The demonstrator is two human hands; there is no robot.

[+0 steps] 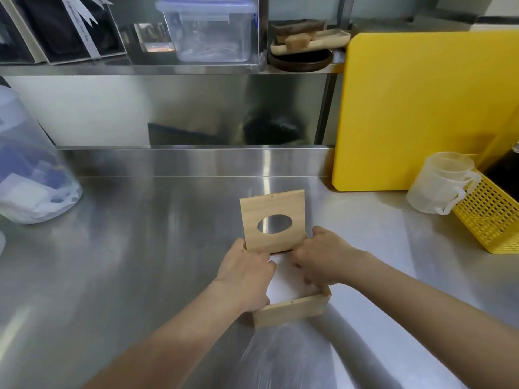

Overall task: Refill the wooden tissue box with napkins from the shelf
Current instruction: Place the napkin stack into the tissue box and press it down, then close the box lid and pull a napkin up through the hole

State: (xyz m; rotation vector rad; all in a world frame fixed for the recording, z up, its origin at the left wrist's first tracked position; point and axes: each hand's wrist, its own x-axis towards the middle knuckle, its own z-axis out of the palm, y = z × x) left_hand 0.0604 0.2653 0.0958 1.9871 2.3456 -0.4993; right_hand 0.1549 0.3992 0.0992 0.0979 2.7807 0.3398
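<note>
The wooden tissue box [292,311] stands on the steel counter in front of me. Its hinged lid [272,206], with an oval hole, is raised upright at the far side. A stack of white napkins [285,284] lies inside the box. My left hand [247,273] rests on the box's left side, fingers on the napkins' left edge. My right hand [323,259] is at the right side, fingers curled down onto the napkins' right edge. Both hands hide much of the stack.
A clear plastic bag [31,175] with white and blue packs sits at the left. A yellow cutting board [421,108] leans at the right, with plastic measuring cups [438,183] and a yellow basket [488,217]. The shelf above holds a lidded plastic container [207,29] and wooden trays [306,40]. Crumpled clear film [280,357] lies near me.
</note>
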